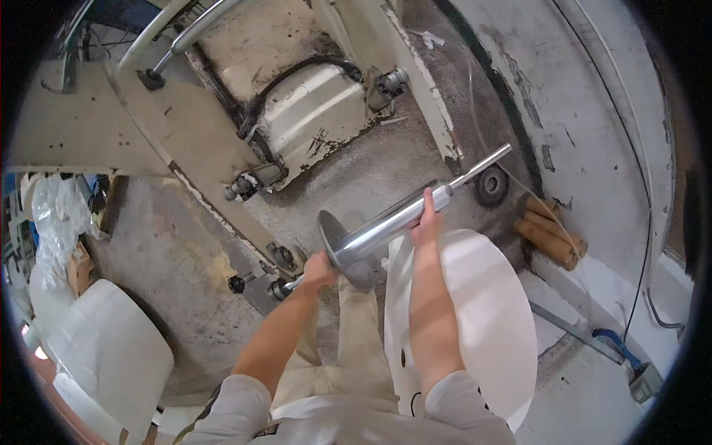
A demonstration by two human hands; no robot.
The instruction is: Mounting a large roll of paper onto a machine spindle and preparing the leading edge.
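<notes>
My polished silver roller (380,232) slants across the centre toward two o'clock, a dull grey disc (361,277) flanging its smooth barrel. My left hand (319,271) clasps its eight-o'clock end; my right hand (426,224) grips the upper barrel.

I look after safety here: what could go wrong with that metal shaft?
The metal shaft looks smooth, so it might slip from the bare left hand or right hand. If it dropped, the grey disc, in front of the trousered legs, could strike them. Swinging it might scuff the white roll nearby.
</notes>
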